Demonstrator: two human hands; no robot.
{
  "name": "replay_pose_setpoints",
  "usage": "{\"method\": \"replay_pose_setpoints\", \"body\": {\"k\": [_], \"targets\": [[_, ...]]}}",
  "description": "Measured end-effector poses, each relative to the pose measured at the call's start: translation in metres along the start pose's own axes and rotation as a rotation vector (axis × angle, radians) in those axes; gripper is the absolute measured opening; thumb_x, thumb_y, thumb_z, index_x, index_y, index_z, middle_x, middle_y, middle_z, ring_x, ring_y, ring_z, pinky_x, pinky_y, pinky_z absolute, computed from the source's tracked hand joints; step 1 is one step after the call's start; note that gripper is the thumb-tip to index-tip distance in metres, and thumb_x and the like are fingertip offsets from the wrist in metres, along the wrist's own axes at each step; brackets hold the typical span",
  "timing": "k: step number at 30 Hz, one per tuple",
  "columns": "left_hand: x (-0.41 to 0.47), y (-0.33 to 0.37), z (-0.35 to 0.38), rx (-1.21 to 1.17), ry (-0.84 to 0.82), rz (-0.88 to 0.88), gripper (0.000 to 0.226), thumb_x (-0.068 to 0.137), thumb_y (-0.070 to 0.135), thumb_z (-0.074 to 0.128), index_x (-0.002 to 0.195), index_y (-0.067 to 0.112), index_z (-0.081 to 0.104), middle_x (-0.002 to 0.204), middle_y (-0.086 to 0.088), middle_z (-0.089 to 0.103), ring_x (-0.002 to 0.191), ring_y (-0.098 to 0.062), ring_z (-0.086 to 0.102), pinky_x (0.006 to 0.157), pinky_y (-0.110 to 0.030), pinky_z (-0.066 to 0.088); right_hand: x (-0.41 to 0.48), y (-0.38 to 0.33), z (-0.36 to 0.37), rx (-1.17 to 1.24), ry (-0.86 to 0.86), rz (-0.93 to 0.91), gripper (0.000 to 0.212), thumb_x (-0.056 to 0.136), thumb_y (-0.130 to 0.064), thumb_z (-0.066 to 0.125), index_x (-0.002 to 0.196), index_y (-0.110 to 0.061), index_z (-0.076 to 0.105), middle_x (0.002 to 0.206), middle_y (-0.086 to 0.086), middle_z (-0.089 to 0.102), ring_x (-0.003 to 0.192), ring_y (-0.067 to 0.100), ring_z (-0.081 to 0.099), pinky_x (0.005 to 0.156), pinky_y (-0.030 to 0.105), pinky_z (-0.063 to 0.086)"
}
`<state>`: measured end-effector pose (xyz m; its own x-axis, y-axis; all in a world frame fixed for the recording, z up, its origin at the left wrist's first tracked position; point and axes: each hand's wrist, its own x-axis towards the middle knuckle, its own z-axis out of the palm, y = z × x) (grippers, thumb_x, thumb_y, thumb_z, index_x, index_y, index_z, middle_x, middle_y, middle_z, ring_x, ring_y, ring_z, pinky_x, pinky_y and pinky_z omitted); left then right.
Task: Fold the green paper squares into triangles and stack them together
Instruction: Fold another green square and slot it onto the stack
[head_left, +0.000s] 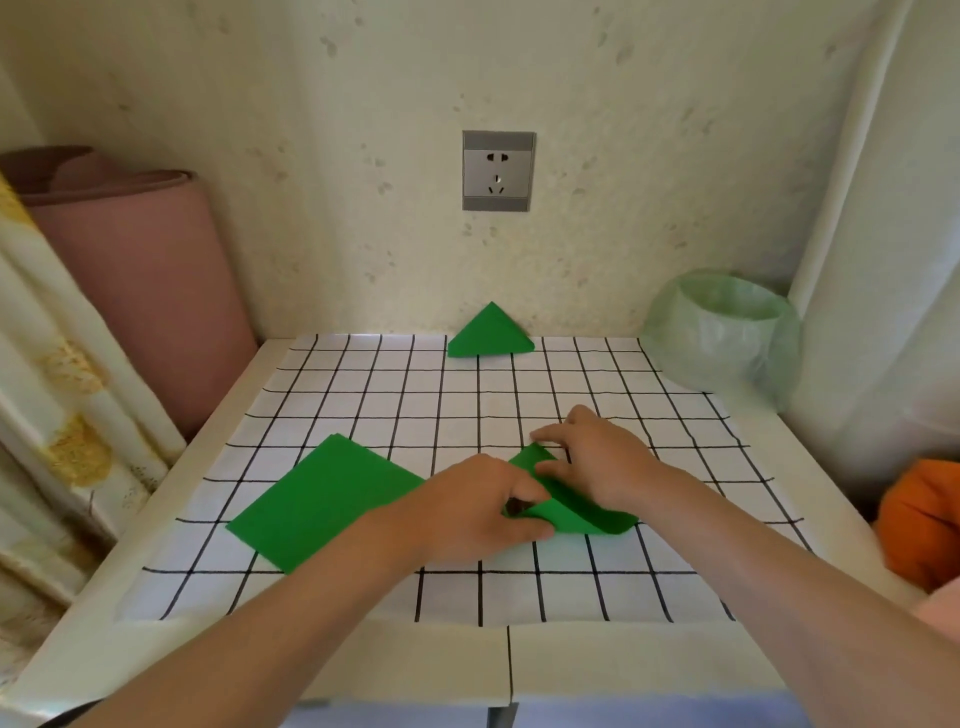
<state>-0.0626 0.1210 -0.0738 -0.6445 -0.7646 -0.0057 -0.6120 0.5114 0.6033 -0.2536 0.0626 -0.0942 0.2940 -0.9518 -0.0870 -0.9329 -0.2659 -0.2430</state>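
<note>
A green paper (587, 512), partly folded over on itself, lies in the middle of the checked cloth. My left hand (480, 506) pinches its left end between thumb and curled fingers. My right hand (592, 457) lies across its upper part, fingers stretched out and pressing down on the fold. A flat green paper square (322, 501) lies unfolded to the left of my hands. A folded green triangle (491, 335) rests at the far edge of the table by the wall.
The white checked cloth (363, 395) covers a small white table (171, 525). A pink roll (140, 280) leans at the left. A bin lined with a green bag (724, 332) stands at the back right. An orange object (922, 519) sits at the right edge.
</note>
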Motion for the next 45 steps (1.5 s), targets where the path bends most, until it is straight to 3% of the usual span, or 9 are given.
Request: {"method": "replay_pose_setpoints", "body": {"k": [5,10,13,15,21,27,38,42,45], "targets": [[-0.001,-0.008,-0.004,-0.045,0.090,-0.040,0.021,0.088,0.032,0.069,0.075,0.019,0.057,0.074,-0.002,0.062,0.071,-0.017,0.058,0.069,-0.037,0.047,0.002,-0.002,0.003,0.099,0.089,-0.037,0.027,0.086,-0.046,0.068,0.112,-0.036,0.066,0.110,-0.007,0.051,0.098,0.014,0.053,0.083,0.033,0.047],[0.002,-0.020,0.000,-0.082,0.216,-0.078,0.017,0.086,0.034,0.070,0.086,0.017,0.068,0.086,0.003,0.062,0.082,-0.012,0.057,0.075,-0.034,0.050,-0.003,-0.004,-0.001,0.456,0.060,-0.011,0.019,0.084,-0.022,0.074,0.093,-0.031,0.060,0.095,-0.010,0.062,0.080,0.008,0.057,0.068,0.024,0.044],[0.005,-0.024,-0.001,-0.036,0.356,-0.066,0.014,0.084,0.034,0.073,0.089,0.021,0.071,0.119,0.014,0.053,0.115,-0.003,0.042,0.096,-0.011,0.030,-0.007,-0.009,-0.008,0.628,0.074,0.012,0.019,0.084,-0.012,0.074,0.091,-0.026,0.064,0.087,-0.004,0.067,0.076,0.011,0.062,0.067,0.028,0.052],[0.005,-0.022,-0.004,-0.059,0.377,-0.095,0.009,0.085,0.033,0.073,0.090,0.025,0.071,0.131,0.016,0.048,0.125,0.000,0.035,0.101,-0.012,0.022,-0.011,-0.013,-0.015,0.701,0.064,0.014,0.015,0.084,-0.010,0.074,0.090,-0.023,0.070,0.086,0.000,0.071,0.074,0.011,0.065,0.069,0.028,0.055],[0.006,-0.016,-0.010,-0.240,0.386,-0.149,0.009,0.090,0.024,0.067,0.092,0.031,0.062,0.089,0.012,0.068,0.086,-0.005,0.062,0.082,-0.030,0.053,-0.026,-0.019,-0.030,0.963,0.036,0.028,0.016,0.091,-0.009,0.065,0.095,-0.019,0.077,0.088,0.002,0.077,0.080,0.015,0.071,0.080,0.032,0.058],[0.009,-0.009,-0.012,-0.313,0.530,-0.168,0.032,0.088,0.019,0.070,0.110,0.033,0.051,0.076,0.007,0.067,0.065,0.002,0.058,0.060,-0.009,0.041,-0.029,-0.022,-0.035,0.903,0.068,0.110,0.018,0.089,-0.040,0.067,0.093,-0.026,0.079,0.086,-0.008,0.077,0.083,0.008,0.071,0.077,0.025,0.054],[0.011,-0.009,-0.010,-0.186,0.597,-0.164,0.025,0.092,0.019,0.064,0.110,0.037,0.070,0.077,0.035,0.062,0.077,0.012,0.058,0.069,-0.003,0.041,-0.027,-0.024,-0.035,0.897,0.076,0.048,0.018,0.093,-0.012,0.065,0.098,-0.023,0.077,0.089,-0.005,0.077,0.083,0.010,0.072,0.077,0.021,0.056],[0.012,-0.010,-0.010,-0.221,0.594,-0.187,0.017,0.093,0.025,0.064,0.103,0.034,0.074,0.076,0.023,0.068,0.074,0.005,0.062,0.067,-0.007,0.045,-0.028,-0.029,-0.033,0.842,0.069,0.019,0.017,0.097,-0.020,0.061,0.104,-0.024,0.076,0.091,-0.003,0.076,0.084,0.011,0.071,0.073,0.019,0.054],[0.012,-0.012,-0.008,-0.232,0.607,-0.198,0.014,0.092,0.027,0.066,0.101,0.032,0.074,0.075,0.016,0.069,0.073,-0.002,0.062,0.067,-0.012,0.048,-0.026,-0.030,-0.031,0.780,0.065,0.032,0.017,0.097,-0.020,0.059,0.099,-0.019,0.076,0.091,0.006,0.075,0.079,0.016,0.069,0.076,0.030,0.055]]}}
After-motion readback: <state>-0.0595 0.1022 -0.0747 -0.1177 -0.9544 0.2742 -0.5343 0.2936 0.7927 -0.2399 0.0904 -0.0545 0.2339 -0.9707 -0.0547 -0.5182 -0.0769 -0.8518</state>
